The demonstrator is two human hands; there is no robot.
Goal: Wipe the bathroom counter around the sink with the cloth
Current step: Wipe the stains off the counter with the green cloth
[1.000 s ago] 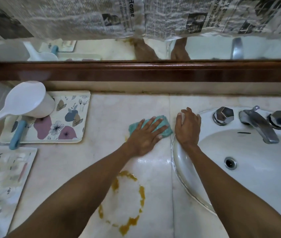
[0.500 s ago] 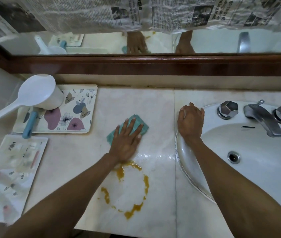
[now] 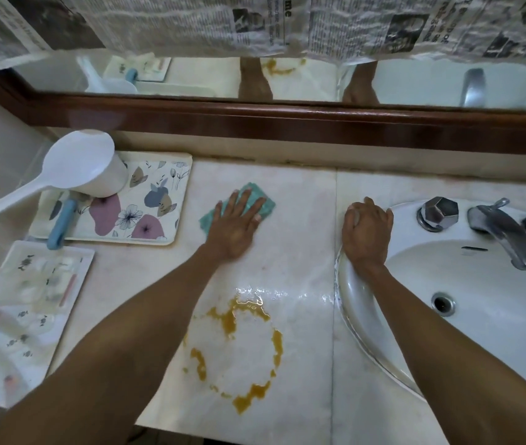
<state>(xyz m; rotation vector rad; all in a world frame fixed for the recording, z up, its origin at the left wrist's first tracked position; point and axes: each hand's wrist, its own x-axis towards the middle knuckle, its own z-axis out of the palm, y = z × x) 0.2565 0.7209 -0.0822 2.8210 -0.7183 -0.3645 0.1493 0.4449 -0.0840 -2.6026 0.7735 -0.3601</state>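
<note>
A teal cloth [image 3: 263, 200] lies flat on the pale marble counter [image 3: 300, 239], left of the white sink [image 3: 493, 284]. My left hand [image 3: 236, 226] presses down on the cloth with fingers spread, covering most of it. My right hand [image 3: 366, 232] rests curled on the sink's left rim and holds nothing. An orange-brown ring of liquid [image 3: 239, 351] with a wet sheen sits on the counter nearer to me, below the cloth.
A floral tray [image 3: 155, 216] at the left carries a white scoop [image 3: 75, 171] and a blue-handled tool [image 3: 61, 224]. A second tray [image 3: 27, 303] lies nearer. A chrome faucet [image 3: 505, 232] with two knobs stands behind the basin. A wooden mirror frame [image 3: 287, 123] backs the counter.
My left hand has slid the cloth leftward, away from the sink rim, then slightly back toward the wall. My right hand has stayed on the sink rim.
</note>
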